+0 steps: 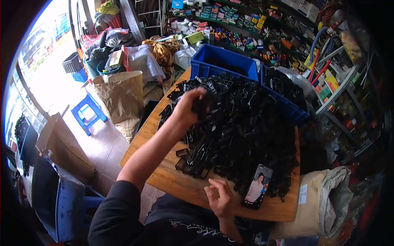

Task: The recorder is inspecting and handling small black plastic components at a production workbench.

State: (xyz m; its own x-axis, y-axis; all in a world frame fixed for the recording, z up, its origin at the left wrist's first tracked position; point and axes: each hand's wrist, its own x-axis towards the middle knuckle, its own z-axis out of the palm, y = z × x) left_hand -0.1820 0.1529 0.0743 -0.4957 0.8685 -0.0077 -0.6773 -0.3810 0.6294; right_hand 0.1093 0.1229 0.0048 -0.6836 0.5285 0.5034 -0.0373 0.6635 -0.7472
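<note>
A large heap of small black plastic pieces [246,131], some of them frame-shaped, covers much of the wooden table [164,168]. Over the far left part of the heap reaches my left hand [188,107], its fingers closed around dark plastic pieces [201,105]; blur hides their exact shape and number. Close to the table's front edge is my right hand [220,197], fingers loosely bent and apart, with nothing visible in them. To its right a phone [257,186] lies on the table against the heap, its screen lit with a picture of a person.
Blue plastic crates [225,61] stand at the table's far side, one holding more black pieces. On the left are a paper sack [119,92], a blue stool [88,110] and a blue bin [53,201]. Another sack [316,201] stands at the right; packed shelves [230,18] line the back.
</note>
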